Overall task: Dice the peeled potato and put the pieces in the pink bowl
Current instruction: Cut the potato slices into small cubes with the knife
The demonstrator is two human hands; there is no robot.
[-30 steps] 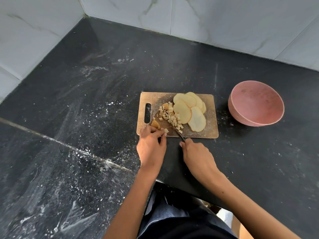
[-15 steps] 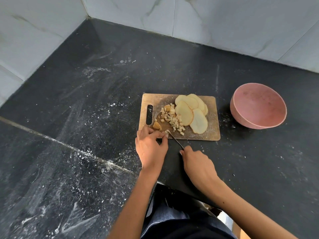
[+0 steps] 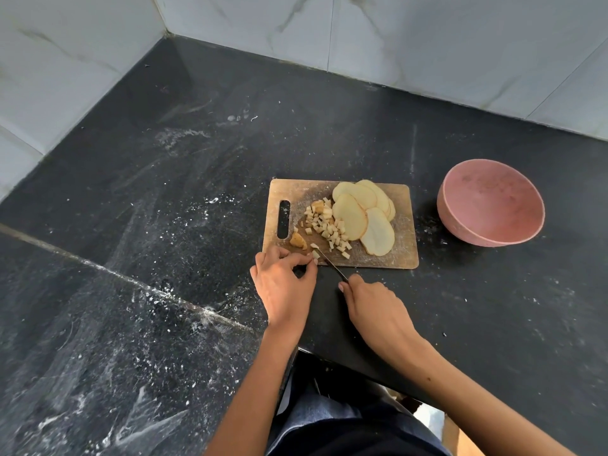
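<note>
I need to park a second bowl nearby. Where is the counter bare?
Bare: the counter between the cutting board and pink bowl, and all behind the board up to the wall. Crowded: the board's near edge, where left hand, right hand and knife work.

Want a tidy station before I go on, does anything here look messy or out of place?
White powdery smears and specks cover the black countertop, heaviest at left. The pink bowl holds no potato, only faint specks.

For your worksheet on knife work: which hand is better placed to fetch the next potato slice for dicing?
Left, probably. The right hand grips the knife; the left hand only pinches small pieces, so it could reach the potato slices.
</note>
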